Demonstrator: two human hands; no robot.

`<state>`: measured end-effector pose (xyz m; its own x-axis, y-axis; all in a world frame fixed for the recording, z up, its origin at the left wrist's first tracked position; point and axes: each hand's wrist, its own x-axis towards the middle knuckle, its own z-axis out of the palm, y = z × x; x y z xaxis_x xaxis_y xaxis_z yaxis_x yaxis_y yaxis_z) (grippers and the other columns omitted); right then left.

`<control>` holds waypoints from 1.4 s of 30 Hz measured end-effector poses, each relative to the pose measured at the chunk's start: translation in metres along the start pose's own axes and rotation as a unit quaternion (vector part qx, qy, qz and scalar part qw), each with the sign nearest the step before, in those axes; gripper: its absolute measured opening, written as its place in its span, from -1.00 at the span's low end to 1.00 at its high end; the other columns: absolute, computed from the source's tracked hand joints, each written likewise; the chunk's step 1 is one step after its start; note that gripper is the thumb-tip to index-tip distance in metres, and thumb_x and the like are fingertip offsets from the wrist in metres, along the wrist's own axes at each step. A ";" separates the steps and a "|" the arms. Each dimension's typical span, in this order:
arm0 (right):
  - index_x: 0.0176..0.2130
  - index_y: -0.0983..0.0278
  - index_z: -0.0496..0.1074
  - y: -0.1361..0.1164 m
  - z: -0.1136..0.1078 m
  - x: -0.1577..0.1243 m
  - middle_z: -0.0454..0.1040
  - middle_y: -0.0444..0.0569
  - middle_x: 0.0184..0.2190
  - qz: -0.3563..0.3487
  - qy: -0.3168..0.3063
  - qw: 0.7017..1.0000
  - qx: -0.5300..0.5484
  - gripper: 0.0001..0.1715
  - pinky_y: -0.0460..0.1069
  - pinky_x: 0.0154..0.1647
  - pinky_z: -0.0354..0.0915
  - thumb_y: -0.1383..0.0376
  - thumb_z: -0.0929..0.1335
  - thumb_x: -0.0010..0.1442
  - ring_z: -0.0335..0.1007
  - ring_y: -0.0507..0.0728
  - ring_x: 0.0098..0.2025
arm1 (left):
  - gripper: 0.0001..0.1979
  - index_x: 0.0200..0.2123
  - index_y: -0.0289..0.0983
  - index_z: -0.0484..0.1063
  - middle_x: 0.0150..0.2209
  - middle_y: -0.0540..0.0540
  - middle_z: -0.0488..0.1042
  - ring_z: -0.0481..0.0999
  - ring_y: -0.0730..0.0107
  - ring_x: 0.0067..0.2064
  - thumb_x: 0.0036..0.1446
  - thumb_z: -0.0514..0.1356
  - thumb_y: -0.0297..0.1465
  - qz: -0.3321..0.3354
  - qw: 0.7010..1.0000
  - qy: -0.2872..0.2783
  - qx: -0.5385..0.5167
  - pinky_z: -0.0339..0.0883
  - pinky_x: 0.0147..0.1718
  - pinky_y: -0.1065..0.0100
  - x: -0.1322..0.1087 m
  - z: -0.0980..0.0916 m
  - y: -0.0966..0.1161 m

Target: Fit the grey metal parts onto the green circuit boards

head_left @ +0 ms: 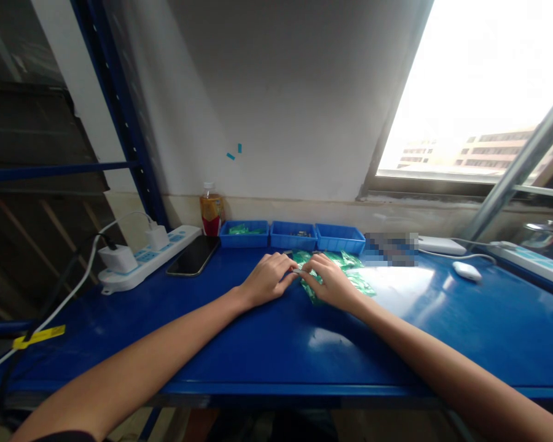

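Note:
Both of my hands rest on the blue table (pixel 276 344), fingertips meeting over a pile of green plastic packets (pixel 350 273). My left hand (pixel 268 277) is curled, its fingers pinching a small grey piece (pixel 297 270) that I cannot name. My right hand (pixel 330 279) is also curled and pinches the same small piece from the other side, lying on top of the green packets. Three blue trays stand just behind the hands: the left tray (pixel 244 235) holds green packets, the middle tray (pixel 294 236) holds small dark parts, the right tray (pixel 340 238) looks bare.
A black phone (pixel 193 255) lies left of the hands, beside a white power strip (pixel 142 258) with chargers and cables. A drink bottle (pixel 211 210) stands by the wall. A white mouse (pixel 467 271) and white box (pixel 441 245) sit at right, near the window.

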<state>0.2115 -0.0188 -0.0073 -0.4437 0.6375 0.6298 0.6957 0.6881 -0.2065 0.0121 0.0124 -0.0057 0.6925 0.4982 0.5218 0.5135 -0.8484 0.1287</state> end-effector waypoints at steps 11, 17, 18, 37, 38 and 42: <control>-0.25 0.22 0.34 0.001 -0.001 -0.001 0.40 -0.04 -0.32 -0.004 -0.010 1.000 -0.018 -0.88 0.04 -0.22 0.25 0.30 0.35 0.15 0.29 0.15 -0.24 | -0.73 -0.22 -0.26 0.36 -0.23 -0.11 0.45 0.39 0.29 -0.17 0.32 -0.08 -0.29 0.002 1.000 -0.011 0.003 0.19 -0.21 0.28 0.001 -0.001 0.001; -0.26 0.22 0.38 -0.001 -0.002 0.000 0.40 -0.03 -0.35 0.004 0.007 1.000 -0.011 -0.92 0.03 -0.23 0.25 0.28 0.33 0.19 0.30 0.14 -0.26 | -0.78 -0.08 -0.23 0.31 -0.17 -0.08 0.45 0.40 0.28 -0.13 0.25 0.05 -0.29 0.007 1.000 0.003 -0.022 0.20 -0.18 0.28 -0.001 -0.002 0.001; -0.26 0.23 0.38 -0.001 -0.002 0.000 0.40 -0.03 -0.35 0.006 0.009 1.000 -0.011 -0.92 0.03 -0.23 0.25 0.27 0.32 0.20 0.30 0.14 -0.26 | -0.78 -0.08 -0.23 0.30 -0.17 -0.08 0.45 0.40 0.28 -0.13 0.23 0.07 -0.30 0.011 1.000 0.005 -0.022 0.20 -0.18 0.28 -0.001 -0.002 0.001; -0.27 0.23 0.36 0.000 -0.002 -0.001 0.41 -0.04 -0.33 -0.002 0.007 1.000 -0.011 -0.92 0.01 -0.24 0.23 0.29 0.35 0.16 0.29 0.13 -0.26 | -0.73 -0.19 -0.27 0.37 -0.25 -0.10 0.46 0.39 0.30 -0.20 0.33 -0.08 -0.31 0.019 1.000 0.011 0.009 0.18 -0.23 0.29 0.000 0.001 0.000; -0.27 0.23 0.36 0.000 -0.002 -0.001 0.41 -0.04 -0.34 -0.004 0.009 1.000 -0.010 -0.92 0.01 -0.24 0.23 0.29 0.35 0.17 0.29 0.13 -0.27 | -0.74 -0.18 -0.26 0.37 -0.24 -0.10 0.46 0.39 0.30 -0.19 0.32 -0.07 -0.30 0.018 1.000 0.012 0.003 0.18 -0.23 0.29 0.000 0.000 0.000; -0.29 0.24 0.36 0.000 -0.002 -0.001 0.41 -0.03 -0.35 -0.006 0.014 1.000 -0.002 -0.93 0.01 -0.26 0.24 0.28 0.34 0.18 0.30 0.13 -0.27 | -0.79 -0.10 -0.25 0.32 -0.19 -0.10 0.46 0.40 0.27 -0.16 0.25 0.05 -0.31 0.023 0.999 0.017 -0.022 0.21 -0.20 0.28 -0.001 -0.001 0.001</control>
<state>0.2131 -0.0194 -0.0063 -0.4360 0.6195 0.6528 0.6930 0.6939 -0.1956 0.0113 0.0113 -0.0051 0.6970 0.4527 0.5562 0.4579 -0.8778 0.1406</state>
